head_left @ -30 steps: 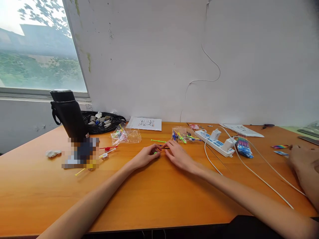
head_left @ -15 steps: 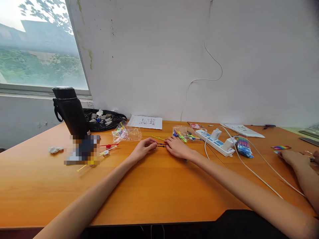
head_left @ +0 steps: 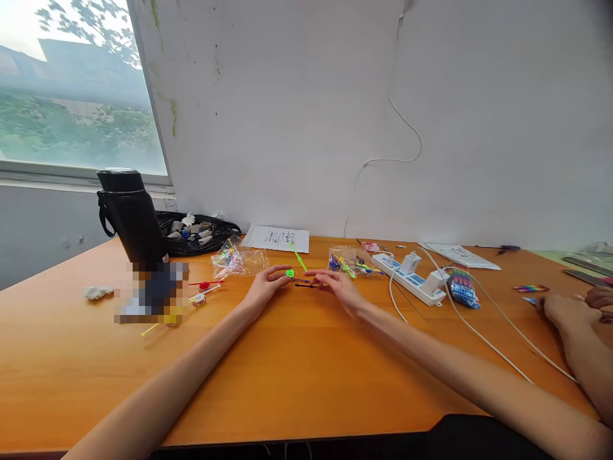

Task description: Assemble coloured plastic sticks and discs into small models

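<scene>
My left hand [head_left: 266,285] pinches a small bright green round piece [head_left: 290,273] between thumb and fingertips. Facing it, my right hand [head_left: 339,289] has its thumb and fingers closed on the lower end of a thin green plastic stick [head_left: 299,257], which tilts up and to the left. A gap separates the round piece from the stick. On the table just below the fingers lies a dark thin stick [head_left: 304,285], partly covered by my right hand. Left of my hands lie red [head_left: 205,285], white [head_left: 199,298] and yellow [head_left: 171,317] round pieces with thin sticks.
A black bottle [head_left: 130,220] stands at the left before a black bag [head_left: 211,230]. Clear bags of colourful parts [head_left: 239,260] [head_left: 352,260] lie behind my hands. At the right are a power strip [head_left: 412,279], white cables and a co-worker's hands [head_left: 569,313].
The green stick has been lifted from the table and is now held in my right hand. The green round piece has come into view in my left fingers. The view has shifted slightly.
</scene>
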Action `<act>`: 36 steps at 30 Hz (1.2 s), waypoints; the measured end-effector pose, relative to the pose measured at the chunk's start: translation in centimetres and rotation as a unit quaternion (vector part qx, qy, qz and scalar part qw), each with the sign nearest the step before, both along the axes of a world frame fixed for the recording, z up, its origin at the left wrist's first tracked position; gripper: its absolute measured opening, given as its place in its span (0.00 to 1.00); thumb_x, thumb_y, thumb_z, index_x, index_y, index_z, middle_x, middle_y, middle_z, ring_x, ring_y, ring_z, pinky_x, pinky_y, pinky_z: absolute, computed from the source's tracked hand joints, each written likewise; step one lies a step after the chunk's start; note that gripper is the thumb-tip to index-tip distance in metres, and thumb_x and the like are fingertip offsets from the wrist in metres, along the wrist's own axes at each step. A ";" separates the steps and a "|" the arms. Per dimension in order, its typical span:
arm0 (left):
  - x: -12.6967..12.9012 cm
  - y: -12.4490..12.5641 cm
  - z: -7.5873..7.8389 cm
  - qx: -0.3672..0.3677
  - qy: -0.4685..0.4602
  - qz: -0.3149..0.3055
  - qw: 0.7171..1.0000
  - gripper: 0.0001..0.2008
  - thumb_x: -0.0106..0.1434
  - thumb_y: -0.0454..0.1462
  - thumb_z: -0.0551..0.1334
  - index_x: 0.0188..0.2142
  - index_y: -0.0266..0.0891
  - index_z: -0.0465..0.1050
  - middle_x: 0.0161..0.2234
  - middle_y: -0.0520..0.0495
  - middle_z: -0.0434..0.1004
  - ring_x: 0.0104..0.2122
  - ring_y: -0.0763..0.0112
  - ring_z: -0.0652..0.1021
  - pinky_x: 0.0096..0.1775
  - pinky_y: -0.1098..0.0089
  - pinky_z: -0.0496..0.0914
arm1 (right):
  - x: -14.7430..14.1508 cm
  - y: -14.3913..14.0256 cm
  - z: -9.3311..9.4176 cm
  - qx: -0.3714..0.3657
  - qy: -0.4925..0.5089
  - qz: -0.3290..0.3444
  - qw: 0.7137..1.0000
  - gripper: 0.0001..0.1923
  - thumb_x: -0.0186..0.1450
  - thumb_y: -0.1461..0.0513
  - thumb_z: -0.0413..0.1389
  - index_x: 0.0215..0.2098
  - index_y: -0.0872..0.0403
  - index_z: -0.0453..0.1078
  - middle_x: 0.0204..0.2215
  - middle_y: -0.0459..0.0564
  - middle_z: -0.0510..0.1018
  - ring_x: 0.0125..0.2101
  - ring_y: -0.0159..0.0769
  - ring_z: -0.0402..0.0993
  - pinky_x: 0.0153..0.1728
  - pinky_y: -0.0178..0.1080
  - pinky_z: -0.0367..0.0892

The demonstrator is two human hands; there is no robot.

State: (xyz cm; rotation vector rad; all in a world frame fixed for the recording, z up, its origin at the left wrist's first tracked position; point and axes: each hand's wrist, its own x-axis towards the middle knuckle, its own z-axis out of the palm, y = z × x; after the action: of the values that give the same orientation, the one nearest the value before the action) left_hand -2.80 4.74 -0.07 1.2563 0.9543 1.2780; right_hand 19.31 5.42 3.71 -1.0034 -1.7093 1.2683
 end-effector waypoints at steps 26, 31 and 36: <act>-0.2 0.3 -0.1 0.029 -0.004 -0.035 0.999 0.22 0.55 0.43 0.71 0.48 0.39 0.77 0.55 0.39 0.77 0.56 0.53 0.75 0.60 0.55 0.64 | 1.1 -0.5 -3.1 -0.097 0.000 0.115 0.989 0.24 0.64 0.58 0.57 0.58 0.55 0.71 0.37 0.53 0.81 0.36 0.35 0.77 0.43 0.40 0.69; -0.2 0.3 -0.1 0.033 0.002 -0.033 0.999 0.22 0.55 0.44 0.71 0.48 0.39 0.77 0.55 0.39 0.77 0.55 0.53 0.76 0.59 0.55 0.64 | 1.1 -0.4 -3.1 -0.110 0.001 0.117 0.987 0.26 0.64 0.58 0.57 0.59 0.57 0.69 0.37 0.54 0.82 0.35 0.34 0.77 0.44 0.40 0.70; -0.1 0.1 0.2 0.041 0.003 -0.028 0.999 0.21 0.53 0.43 0.73 0.46 0.39 0.77 0.55 0.39 0.77 0.54 0.54 0.76 0.59 0.55 0.65 | 1.1 -0.4 -3.0 -0.122 0.005 0.117 0.986 0.26 0.64 0.58 0.56 0.59 0.59 0.69 0.34 0.53 0.82 0.34 0.33 0.77 0.43 0.39 0.70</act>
State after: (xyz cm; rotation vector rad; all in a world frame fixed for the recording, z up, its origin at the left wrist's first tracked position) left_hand -2.91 4.82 0.08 1.3416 0.8725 1.2805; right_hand 20.40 4.98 0.73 -0.9514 -1.7317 1.6628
